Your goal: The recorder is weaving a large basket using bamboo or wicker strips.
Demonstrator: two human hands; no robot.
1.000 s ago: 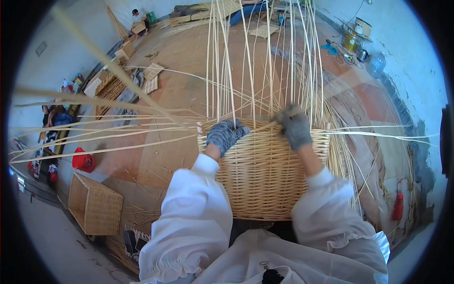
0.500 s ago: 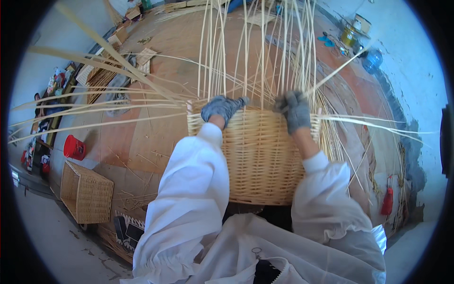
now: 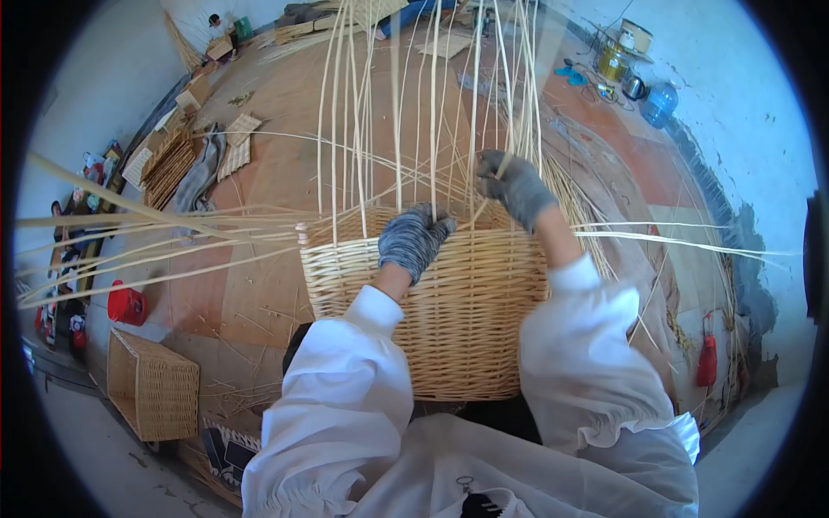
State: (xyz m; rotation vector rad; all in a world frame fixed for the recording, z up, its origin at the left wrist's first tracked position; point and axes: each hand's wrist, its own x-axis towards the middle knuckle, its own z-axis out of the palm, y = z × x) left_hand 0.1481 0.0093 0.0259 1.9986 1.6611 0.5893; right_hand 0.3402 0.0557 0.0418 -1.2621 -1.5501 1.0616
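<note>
In front of me stands a pale woven basket (image 3: 458, 328), with long rods (image 3: 432, 104) rising from its rim and others spreading out sideways (image 3: 104, 285). My left hand (image 3: 414, 242), in a grey mottled glove, is closed on the top edge of the basket's near wall, by the base of the upright rods. My right hand (image 3: 512, 186), also in a grey glove, is a little higher and to the right, fingers closed on a pale strand that runs down to the rim. The basket's lower back is hidden behind its near wall.
A finished basket (image 3: 168, 393) lies at lower left beside a red bucket (image 3: 128, 306). Woven panels (image 3: 237, 142) and shelves of goods line the left; a kettle (image 3: 633, 87) and water jug (image 3: 661, 104) stand at right. A person (image 3: 218, 34) sits at the back left.
The basket has shifted left in the view. My right hand has risen above the rim with a strand in its fingers, while my left hand has stayed at the rim.
</note>
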